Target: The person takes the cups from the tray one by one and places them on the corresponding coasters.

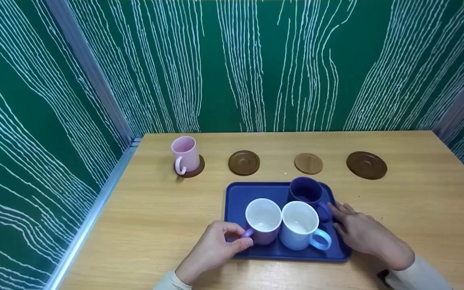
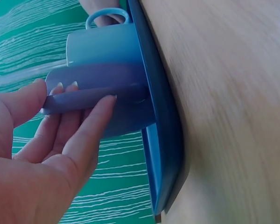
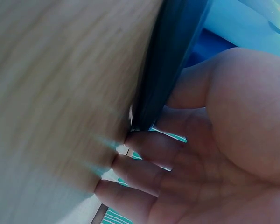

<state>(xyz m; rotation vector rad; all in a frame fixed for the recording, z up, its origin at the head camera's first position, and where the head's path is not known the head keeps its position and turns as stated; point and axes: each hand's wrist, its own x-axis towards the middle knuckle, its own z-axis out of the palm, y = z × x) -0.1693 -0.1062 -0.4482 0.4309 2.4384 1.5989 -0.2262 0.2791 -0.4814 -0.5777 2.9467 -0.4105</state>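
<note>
My left hand (image 1: 220, 245) pinches the handle of a purple mug (image 1: 265, 235) with a white inside; in the left wrist view, thumb and fingers meet at that handle (image 2: 93, 99). The mug stands on a blue tray (image 1: 236, 197). Close to its right is a light blue mug (image 1: 294, 237), and behind that a dark blue mug (image 1: 305, 187). At the tray's right edge is my right hand (image 1: 363, 233), its thumb over the rim and index finger close to the dark blue mug's handle. Its other fingertips (image 3: 135, 170) rest on the table outside the tray.
A pink mug (image 1: 187, 157) stands on a brown coaster (image 1: 197, 171) at the back left. To its right, in a row, lie two dark brown coasters (image 1: 244, 162) and, between them, a lighter wooden one (image 1: 308, 163). Green walls with white lines enclose the wooden table (image 1: 155, 217).
</note>
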